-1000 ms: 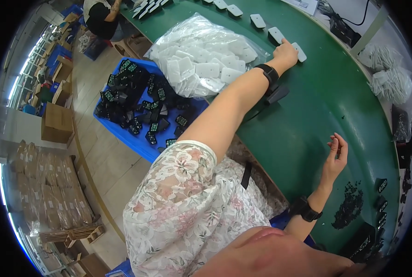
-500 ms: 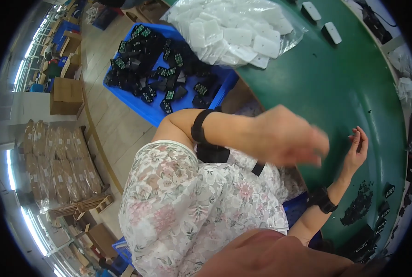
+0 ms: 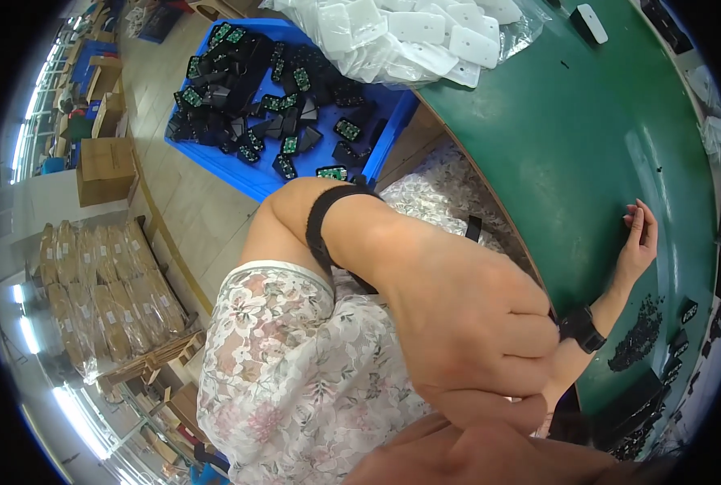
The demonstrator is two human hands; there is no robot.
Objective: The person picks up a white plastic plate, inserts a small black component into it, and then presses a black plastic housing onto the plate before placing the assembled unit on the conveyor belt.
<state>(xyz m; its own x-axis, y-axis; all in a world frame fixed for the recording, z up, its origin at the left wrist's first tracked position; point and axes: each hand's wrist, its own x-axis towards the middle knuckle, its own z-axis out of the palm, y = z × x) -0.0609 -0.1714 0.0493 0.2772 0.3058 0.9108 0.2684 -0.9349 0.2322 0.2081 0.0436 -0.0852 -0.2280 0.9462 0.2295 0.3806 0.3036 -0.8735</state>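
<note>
My left hand (image 3: 482, 339) is raised close to the camera, fingers curled into a fist. Whatever its fingers may hold is hidden from view. A black band (image 3: 321, 226) circles that arm. Over the green tabletop (image 3: 530, 162) rests my right hand (image 3: 640, 236), its fingers loosely bent and slightly apart, with nothing visible in them. A black watch-like strap (image 3: 582, 328) is on the right wrist. Nearest to this hand lies a pile of tiny black parts (image 3: 637, 338). Small black pieces with light markings (image 3: 688, 311) stand beside the pile, near the table's right edge.
A blue bin (image 3: 215, 166) beside the table holds many black housings with green circuit boards (image 3: 348, 129). A clear bag of white plates (image 3: 417, 28) lies at the table's far end, and a white-topped black piece (image 3: 589, 24) nearby. Wrapped bundles (image 3: 105, 283) sit on a pallet at left.
My left hand has come up from beside the table edge toward the camera, its fingers now curled tight. The view has shifted slightly; my right hand stays over the table.
</note>
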